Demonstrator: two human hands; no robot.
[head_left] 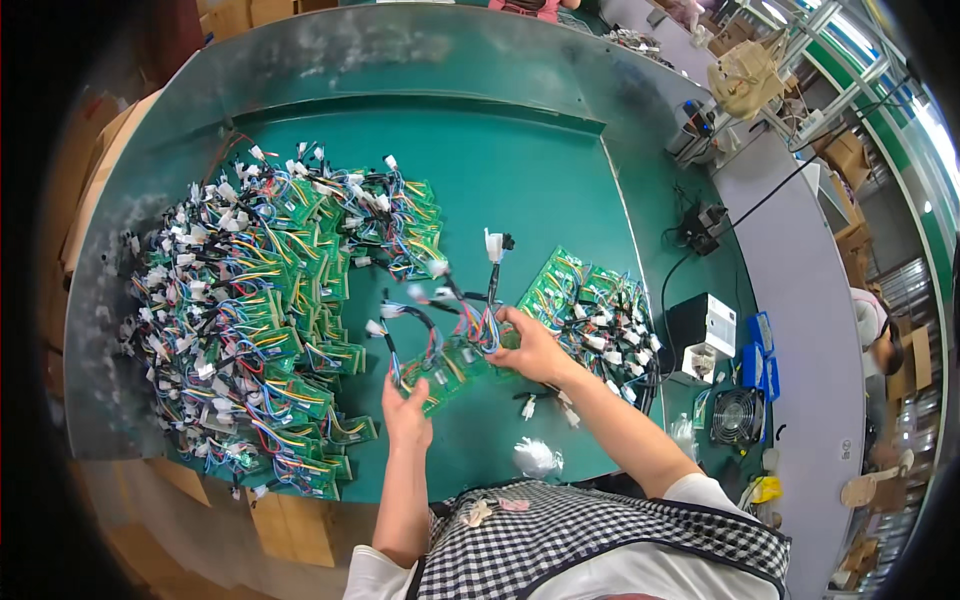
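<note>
A green circuit board with bundled coloured wires is held above the green bench, in front of my body. My left hand grips its near left end, thumb on top. My right hand pinches the wires and far right end of the board. Several white plug connectors stick up on black-sleeved leads beyond my fingers. It is unclear whether a second board is under my right hand. Just right of that hand lies a smaller group of wired circuit boards.
A large heap of wired circuit boards covers the bench's left side. A crumpled clear plastic bag lies near the front edge. At right stand a white-and-black box device, a small fan and blue bins. A raised metal rim borders the far side.
</note>
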